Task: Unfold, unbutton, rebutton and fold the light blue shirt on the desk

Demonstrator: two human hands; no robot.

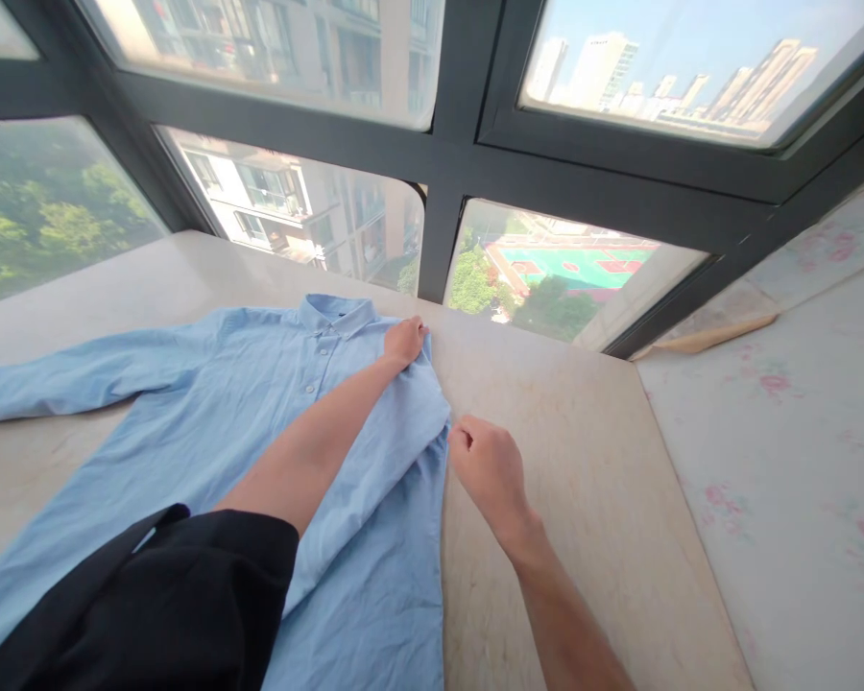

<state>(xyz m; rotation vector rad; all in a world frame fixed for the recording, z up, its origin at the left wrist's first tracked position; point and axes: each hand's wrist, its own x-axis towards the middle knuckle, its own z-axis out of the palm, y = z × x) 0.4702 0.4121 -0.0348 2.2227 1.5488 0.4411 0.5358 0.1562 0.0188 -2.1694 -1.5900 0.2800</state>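
A light blue button-up shirt [245, 422] lies spread out, its collar toward the window and one sleeve stretched off to the left. The other sleeve is folded inward across the shirt body. With fingers closed, my left hand [404, 343] grips the shirt at the shoulder, just right of the collar. My right hand [490, 470] is closed at the shirt's right edge, its fingertips pinching the fabric by the folded sleeve. My left forearm crosses over the shirt front and hides part of the buttons.
The shirt rests on a pale stone window ledge [583, 499]. Dark window frames [432, 192] border its far side, with buildings, trees and a sports court outside. On the right stands a wall with flowered paper [784, 461], peeling near the frame.
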